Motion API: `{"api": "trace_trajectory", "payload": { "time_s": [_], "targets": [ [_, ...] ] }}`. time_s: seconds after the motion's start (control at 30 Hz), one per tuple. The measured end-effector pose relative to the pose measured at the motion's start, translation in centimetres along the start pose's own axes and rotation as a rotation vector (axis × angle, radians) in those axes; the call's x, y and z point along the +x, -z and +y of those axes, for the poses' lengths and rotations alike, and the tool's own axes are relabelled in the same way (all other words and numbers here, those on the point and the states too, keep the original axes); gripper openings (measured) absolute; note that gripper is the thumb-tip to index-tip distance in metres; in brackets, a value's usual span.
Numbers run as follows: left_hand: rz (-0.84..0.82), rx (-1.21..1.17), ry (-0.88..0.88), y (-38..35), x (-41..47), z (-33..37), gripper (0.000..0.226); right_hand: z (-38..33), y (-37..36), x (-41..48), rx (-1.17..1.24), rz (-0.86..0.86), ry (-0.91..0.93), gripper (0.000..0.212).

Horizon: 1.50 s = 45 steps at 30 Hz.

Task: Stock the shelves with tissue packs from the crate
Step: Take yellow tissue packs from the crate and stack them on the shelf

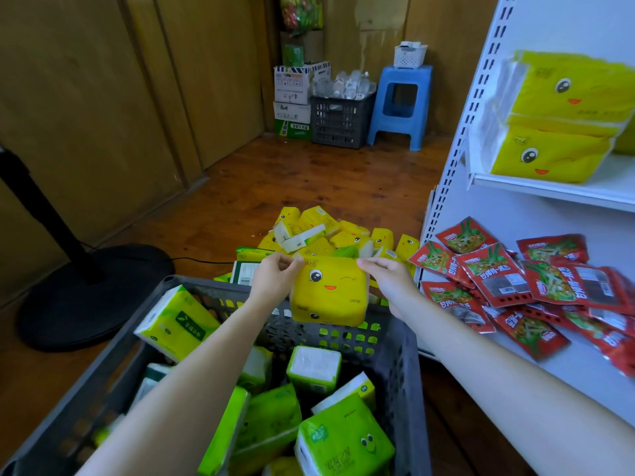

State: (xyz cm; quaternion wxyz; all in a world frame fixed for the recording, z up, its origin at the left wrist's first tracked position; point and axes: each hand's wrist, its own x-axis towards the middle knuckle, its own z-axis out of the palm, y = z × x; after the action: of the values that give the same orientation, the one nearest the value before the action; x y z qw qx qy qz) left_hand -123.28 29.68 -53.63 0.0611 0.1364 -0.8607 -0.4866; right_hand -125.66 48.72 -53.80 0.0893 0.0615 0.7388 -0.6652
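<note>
Both hands, left hand (275, 278) and right hand (388, 281), pinch the yellow tissue pack (330, 290) by its top corners, so it hangs flat above the crate (405, 365), ready for the shelf (556, 190).

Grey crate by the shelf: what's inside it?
Green tissue packs lie jumbled in the grey crate, some showing white ends. The left forearm covers part of the pile, and anything under the top packs is hidden.

Upper shelf (549, 190), 2 o'clock: yellow packs (556, 152) stacked at left end. Lower shelf (567, 379), 3 o'clock: red packets (536, 283) heaped, front bare.
</note>
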Motion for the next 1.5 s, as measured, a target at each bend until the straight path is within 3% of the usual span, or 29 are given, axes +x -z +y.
{"api": "trace_trajectory", "payload": {
  "time_s": [0.27,0.4,0.57,0.7,0.9,1.0,1.33,1.5],
  "targets": [
    [0.017,-0.032,-0.053,0.1,0.1,-0.2,0.019,-0.2,0.0,0.0,0.055,0.027,-0.033,0.008],
    [0.060,-0.012,-0.051,-0.1,-0.1,0.0,0.024,-0.3,-0.2,0.0,0.050,0.028,0.009,0.022],
    [0.160,-0.055,0.068,0.2,0.1,-0.4,0.017,0.0,0.3,0.6,-0.142,-0.132,0.013,0.046],
    [0.025,-0.117,0.108,0.9,0.0,-0.5,0.026,0.8,0.2,0.9,-0.303,-0.209,0.003,0.053],
    [-0.205,-0.077,0.112,2.5,-0.7,-0.4,0.055,0.5,0.4,0.1,-0.331,-0.214,0.078,0.054],
    [-0.296,-0.133,0.159,3.0,-0.9,-0.7,0.056,0.3,0.5,-0.4,-0.347,-0.243,0.145,0.065],
    [-0.337,-0.237,0.172,3.4,-1.3,-0.2,0.045,-0.3,0.2,-1.0,-0.357,-0.228,0.176,0.061],
    [-0.292,-0.244,0.178,3.4,-1.3,-0.2,0.051,-0.2,0.2,-1.3,-0.473,-0.257,0.328,0.046]
  ]
}}
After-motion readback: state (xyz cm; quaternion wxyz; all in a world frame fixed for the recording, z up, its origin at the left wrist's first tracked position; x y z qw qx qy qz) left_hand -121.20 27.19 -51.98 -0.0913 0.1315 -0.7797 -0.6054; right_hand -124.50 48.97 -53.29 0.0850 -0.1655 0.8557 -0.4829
